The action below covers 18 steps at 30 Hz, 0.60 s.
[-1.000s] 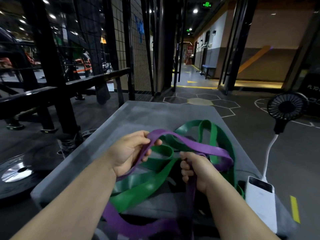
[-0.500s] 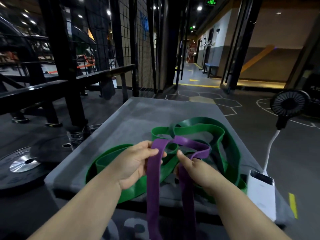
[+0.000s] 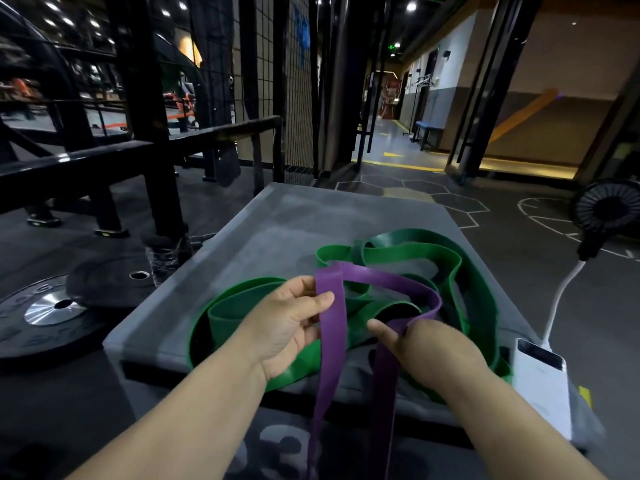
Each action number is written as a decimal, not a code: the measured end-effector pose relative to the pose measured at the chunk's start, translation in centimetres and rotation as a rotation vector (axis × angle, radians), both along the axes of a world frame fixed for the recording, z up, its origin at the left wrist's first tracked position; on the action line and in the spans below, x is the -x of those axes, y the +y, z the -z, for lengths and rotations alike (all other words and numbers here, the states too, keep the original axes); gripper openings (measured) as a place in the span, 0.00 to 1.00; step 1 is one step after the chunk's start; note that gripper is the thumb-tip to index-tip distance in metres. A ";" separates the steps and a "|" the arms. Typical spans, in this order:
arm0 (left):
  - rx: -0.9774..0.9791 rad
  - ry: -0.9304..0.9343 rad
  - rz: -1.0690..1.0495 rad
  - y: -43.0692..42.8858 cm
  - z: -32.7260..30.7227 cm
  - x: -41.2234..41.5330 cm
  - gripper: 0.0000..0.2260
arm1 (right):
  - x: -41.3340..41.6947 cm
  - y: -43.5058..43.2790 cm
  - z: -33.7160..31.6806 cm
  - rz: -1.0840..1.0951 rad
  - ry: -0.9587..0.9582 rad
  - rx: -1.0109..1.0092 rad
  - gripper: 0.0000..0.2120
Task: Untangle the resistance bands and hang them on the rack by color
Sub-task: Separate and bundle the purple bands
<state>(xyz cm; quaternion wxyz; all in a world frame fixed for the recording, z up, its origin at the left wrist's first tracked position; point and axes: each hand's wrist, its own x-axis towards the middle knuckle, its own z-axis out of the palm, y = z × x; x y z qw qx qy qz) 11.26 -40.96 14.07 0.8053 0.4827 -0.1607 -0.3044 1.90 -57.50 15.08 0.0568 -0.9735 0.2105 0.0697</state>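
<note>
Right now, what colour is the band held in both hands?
Purple. The band shows best in the head view.

Purple band (image 3: 332, 341), green bands (image 3: 478, 299), grey box (image 3: 277, 230), white power bank (image 3: 543, 386)

A dim gym with a dark rubber floor (image 3: 519, 271) marked with white hexagon outlines (image 3: 426, 188). A black steel frame (image 3: 152, 133) and wire mesh (image 3: 298, 98) stand to the left, above weight plates (image 3: 52, 306). Ahead, ceiling lights (image 3: 411, 6) brighten a corridor (image 3: 391, 133) with a blue bench (image 3: 427, 128). A black fan (image 3: 609, 209) stands to the right of the grey desk (image 3: 277, 220).
</note>
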 end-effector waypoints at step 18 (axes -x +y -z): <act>-0.133 -0.320 -0.191 -1.2 0.2 -0.3 0.15 | -0.5 1.4 1.4 -0.343 -0.423 -1.602 0.16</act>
